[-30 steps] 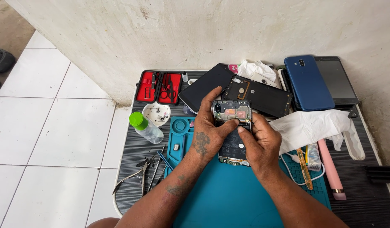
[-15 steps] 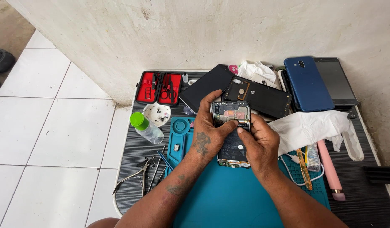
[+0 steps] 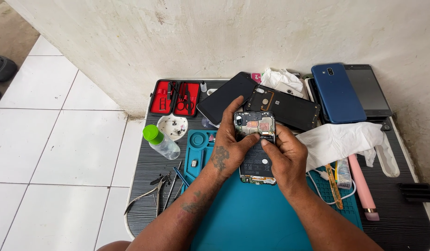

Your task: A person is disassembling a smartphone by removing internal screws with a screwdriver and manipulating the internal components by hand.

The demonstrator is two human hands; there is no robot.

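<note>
Seen from above: opened phone (image 3: 255, 153) with back cover off, held over a teal mat (image 3: 252, 218) near the wall. Left hand (image 3: 229, 144) wrapped around the phone's left edge, fingers grasping it, thumb pressed on its middle. Right hand (image 3: 284, 155) grasping the right edge, thumb meeting the left thumb. Around: green-capped bottle (image 3: 160, 141), red tool case (image 3: 174, 98), pliers (image 3: 147, 195), blue phone (image 3: 336, 92), white cloth (image 3: 340, 142), pink tool (image 3: 362, 187).

The opened phone (image 3: 255, 148) lies on the mat (image 3: 252, 218), pliers (image 3: 147, 195) apparently left of it.
</note>
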